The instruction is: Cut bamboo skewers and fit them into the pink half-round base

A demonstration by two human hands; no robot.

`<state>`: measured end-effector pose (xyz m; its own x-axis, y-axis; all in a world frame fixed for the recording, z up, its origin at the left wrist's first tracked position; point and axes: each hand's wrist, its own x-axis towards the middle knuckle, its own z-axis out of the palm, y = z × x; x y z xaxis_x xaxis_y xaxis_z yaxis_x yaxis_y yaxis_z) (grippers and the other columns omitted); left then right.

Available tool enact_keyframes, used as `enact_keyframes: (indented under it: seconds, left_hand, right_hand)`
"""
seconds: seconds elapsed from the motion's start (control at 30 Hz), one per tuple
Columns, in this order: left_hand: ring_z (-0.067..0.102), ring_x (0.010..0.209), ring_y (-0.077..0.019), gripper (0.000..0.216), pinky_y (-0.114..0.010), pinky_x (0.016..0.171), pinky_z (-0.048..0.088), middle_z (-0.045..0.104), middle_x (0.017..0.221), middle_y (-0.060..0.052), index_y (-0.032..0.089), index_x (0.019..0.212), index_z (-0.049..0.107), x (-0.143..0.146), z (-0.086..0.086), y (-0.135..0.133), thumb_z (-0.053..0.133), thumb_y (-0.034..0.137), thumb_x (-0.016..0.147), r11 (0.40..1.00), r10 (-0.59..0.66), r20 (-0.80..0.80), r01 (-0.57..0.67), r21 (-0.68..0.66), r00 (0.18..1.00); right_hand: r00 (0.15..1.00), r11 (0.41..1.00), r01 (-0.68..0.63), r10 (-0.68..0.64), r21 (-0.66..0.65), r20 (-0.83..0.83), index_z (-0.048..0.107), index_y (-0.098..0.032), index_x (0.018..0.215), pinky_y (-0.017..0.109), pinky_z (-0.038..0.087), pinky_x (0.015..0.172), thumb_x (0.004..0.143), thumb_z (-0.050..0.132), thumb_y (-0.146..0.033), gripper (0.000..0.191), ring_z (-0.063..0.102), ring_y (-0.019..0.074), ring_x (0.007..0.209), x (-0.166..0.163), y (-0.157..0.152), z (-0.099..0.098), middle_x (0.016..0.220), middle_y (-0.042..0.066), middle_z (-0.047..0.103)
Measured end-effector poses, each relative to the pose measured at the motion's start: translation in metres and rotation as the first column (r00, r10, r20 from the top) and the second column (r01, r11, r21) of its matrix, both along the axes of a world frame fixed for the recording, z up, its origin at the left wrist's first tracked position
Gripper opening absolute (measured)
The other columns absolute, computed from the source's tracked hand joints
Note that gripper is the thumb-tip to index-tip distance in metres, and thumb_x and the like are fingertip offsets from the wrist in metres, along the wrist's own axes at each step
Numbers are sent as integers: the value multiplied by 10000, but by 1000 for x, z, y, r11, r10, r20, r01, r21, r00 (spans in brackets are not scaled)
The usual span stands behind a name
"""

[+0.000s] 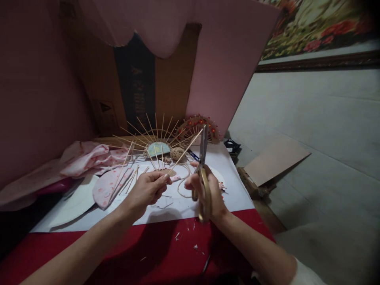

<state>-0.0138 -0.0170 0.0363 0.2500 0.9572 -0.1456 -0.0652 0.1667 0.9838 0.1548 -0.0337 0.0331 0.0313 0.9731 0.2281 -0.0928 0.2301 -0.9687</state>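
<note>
My left hand (pixel 150 190) is closed, pinching the lower end of a thin wooden skewer (pixel 187 148) between thumb and fingers. The skewer slants up to the right, and its far tip meets the scissors' blades near their points. My right hand (pixel 212 190) grips scissors (pixel 203 148) with gold-coloured handles, blades pointing upward and nearly together. Whether the blades touch the skewer, I cannot tell. Behind my hands stands a half-round piece (pixel 158 149) with several skewers fanning out from its edge. Beside it sits a ball of twine (pixel 178 153).
An arched fan (pixel 197 123) with red decorations leans at the back. Pink spotted cloth (pixel 92 158) and a fabric-covered half-disc (pixel 103 188) lie left, with loose skewers. White scraps (pixel 177 236) dot the red cloth (pixel 166 253) in front. Cardboard (pixel 172 87) rises behind.
</note>
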Motion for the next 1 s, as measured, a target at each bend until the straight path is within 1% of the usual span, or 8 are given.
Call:
enact_keyframes:
  seconds: [0.07,0.13,0.27,0.4,0.53,0.67,0.83,1.0]
  left_hand:
    - [200,360,-12,322,-168,361,81,336,442,84,135,680,561,-10,4,1,623,441,757,1000,8,-5,-8,14,1000]
    - [193,357,-11,334,-172,359,76,329,438,85,134,669,556,-20,8,2,620,449,759,1000,21,-9,-21,16,1000]
    - [175,366,-14,329,-180,358,62,330,449,84,132,685,576,-28,13,1,633,450,748,1000,24,10,-24,-2,1000]
    - [170,379,-23,334,-187,364,55,319,455,81,134,692,592,-25,17,-4,613,460,761,1000,-20,4,20,-10,1000]
    - [169,375,-26,351,-191,368,55,309,429,80,137,659,589,-22,18,-10,613,474,754,999,-39,-48,37,-31,998]
    - [183,359,-25,362,-192,367,63,335,414,73,137,652,597,-22,19,-13,607,485,751,998,-49,-103,45,-40,993]
    - [237,347,-28,355,-183,363,91,382,410,59,131,662,611,-25,19,-14,595,471,760,998,-25,-158,16,-59,987]
    - [238,337,-28,345,-179,358,100,385,401,62,133,675,617,-27,19,-13,575,459,776,998,-49,-186,39,-54,981]
  right_hand:
    - [980,990,-139,143,-36,140,500,-181,1017,210,356,470,719,603,-617,538,428,97,541,16,-12,2,672,-28,472]
    - [908,953,-284,303,-109,287,533,-158,992,211,332,462,682,621,-649,587,383,91,537,31,-21,-1,673,-23,454]
    - [801,891,-408,455,-201,390,517,-157,974,210,319,469,734,563,-652,552,365,91,540,43,-26,-9,678,-22,449]
    - [783,898,-403,439,-177,442,517,-186,968,234,354,530,757,591,-580,453,413,121,609,36,-20,-11,759,8,524]
    - [791,890,-423,455,-172,409,540,-214,1008,256,376,551,815,549,-518,360,460,139,612,26,-13,-11,775,14,561]
    - [779,890,-428,452,-159,435,563,-215,1025,249,391,543,809,571,-500,358,473,136,605,19,-10,-9,762,12,580]
    - [760,880,-457,464,-133,455,569,-210,1011,249,403,536,842,505,-524,363,483,135,599,16,-10,-6,760,17,577]
    - [757,891,-434,442,-136,481,566,-211,1044,238,392,526,827,532,-527,385,469,128,597,14,-10,-7,753,9,568]
